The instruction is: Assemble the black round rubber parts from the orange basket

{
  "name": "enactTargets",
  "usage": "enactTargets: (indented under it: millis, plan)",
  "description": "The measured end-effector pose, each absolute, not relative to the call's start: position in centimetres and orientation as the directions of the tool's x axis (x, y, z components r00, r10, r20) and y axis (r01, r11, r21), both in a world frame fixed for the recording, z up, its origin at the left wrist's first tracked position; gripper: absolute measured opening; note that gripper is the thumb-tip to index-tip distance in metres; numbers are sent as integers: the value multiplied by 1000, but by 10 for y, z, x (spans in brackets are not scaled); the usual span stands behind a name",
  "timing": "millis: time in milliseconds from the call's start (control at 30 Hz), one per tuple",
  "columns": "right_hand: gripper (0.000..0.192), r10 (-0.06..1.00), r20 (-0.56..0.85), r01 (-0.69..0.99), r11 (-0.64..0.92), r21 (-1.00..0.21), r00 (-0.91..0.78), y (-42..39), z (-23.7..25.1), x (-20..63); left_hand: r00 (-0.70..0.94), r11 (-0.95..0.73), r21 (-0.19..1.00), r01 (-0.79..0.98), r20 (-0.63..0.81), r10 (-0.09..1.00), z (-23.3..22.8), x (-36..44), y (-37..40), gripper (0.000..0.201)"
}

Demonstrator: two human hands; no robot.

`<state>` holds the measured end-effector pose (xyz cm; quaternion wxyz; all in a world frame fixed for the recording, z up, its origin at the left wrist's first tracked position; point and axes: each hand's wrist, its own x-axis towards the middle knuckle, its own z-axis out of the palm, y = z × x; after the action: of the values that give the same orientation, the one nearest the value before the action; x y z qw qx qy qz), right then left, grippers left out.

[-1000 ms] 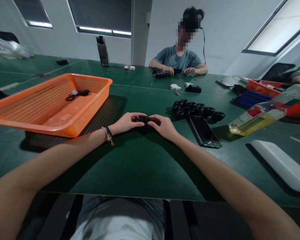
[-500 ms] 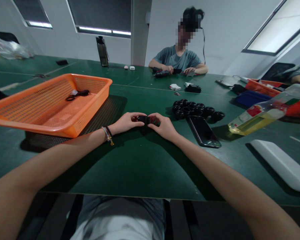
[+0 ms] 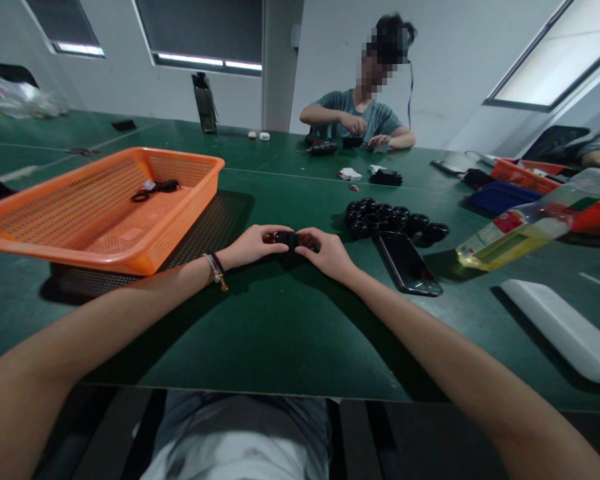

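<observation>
Both of my hands meet at the middle of the green table [image 3: 280,333], pinching a small black part [image 3: 287,238] between them. My left hand [image 3: 254,245] grips its left end, with a bracelet on that wrist. My right hand [image 3: 328,253] holds its right end with thumb and fingers. Just beyond my right hand lies a cluster of several black ring-shaped parts [image 3: 390,219].
An orange mesh basket [image 3: 105,207] holding a few small black pieces stands at the left on a dark mat. A black phone [image 3: 408,263] lies right of my hands, then a tilted oil bottle [image 3: 525,230] and a white flat object [image 3: 565,330]. A person [image 3: 360,113] works across the table.
My hands stay nearly still on the black part, with only slight finger shifts. The person opposite has raised one hand from the table.
</observation>
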<state>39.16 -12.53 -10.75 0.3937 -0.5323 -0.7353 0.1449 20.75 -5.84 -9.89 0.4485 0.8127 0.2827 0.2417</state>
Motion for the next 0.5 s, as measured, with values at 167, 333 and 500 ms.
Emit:
enactTargets:
  millis: [167, 333, 500]
  plan:
    - [19, 900, 418, 677, 385, -627, -125, -126, -106, 391, 726, -437, 867, 240, 138, 673, -98, 207, -59, 51]
    - [19, 904, 411, 688, 375, -621, -122, -127, -104, 391, 727, -427, 873, 235, 134, 674, -96, 207, -60, 52]
    - [19, 909, 400, 696, 363, -620, -118, -127, -104, 390, 729, -433, 871, 233, 139, 670, -97, 207, -59, 53]
